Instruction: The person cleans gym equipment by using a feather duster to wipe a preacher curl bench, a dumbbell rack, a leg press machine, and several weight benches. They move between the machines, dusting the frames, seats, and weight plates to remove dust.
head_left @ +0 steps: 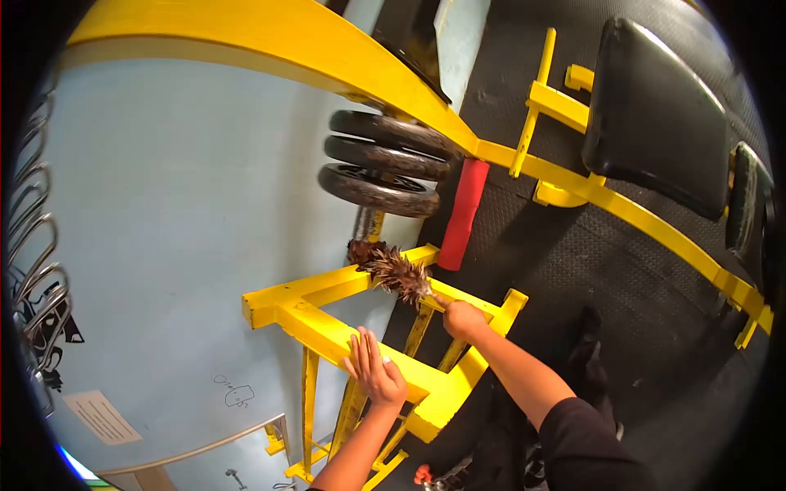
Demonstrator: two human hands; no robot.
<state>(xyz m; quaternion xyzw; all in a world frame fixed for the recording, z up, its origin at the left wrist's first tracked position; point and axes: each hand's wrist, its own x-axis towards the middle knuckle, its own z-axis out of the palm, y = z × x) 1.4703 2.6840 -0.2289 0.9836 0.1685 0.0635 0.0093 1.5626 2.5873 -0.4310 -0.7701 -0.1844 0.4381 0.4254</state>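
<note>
A brown feather duster (pixel 399 274) is in my right hand (pixel 463 318), whose fingers are wrapped round its handle end. The duster's feathers lie over a yellow metal frame (pixel 327 327) and reach toward a yellow post below the weight plates. My left hand (pixel 376 370) lies with its fingers stretched out against a beam of that same frame, holding nothing. Several dark, worn weight plates (pixel 381 190) are stacked on the post beyond the duster. Most of the duster's handle is hidden by my right hand.
A curved yellow beam (pixel 270 33) crosses the top. A red pad (pixel 464 214) stands beside the plates. On the right are a black padded seat (pixel 655 114) and black textured flooring (pixel 524 245). Chrome hooks (pixel 33 237) line the pale blue wall (pixel 180 188).
</note>
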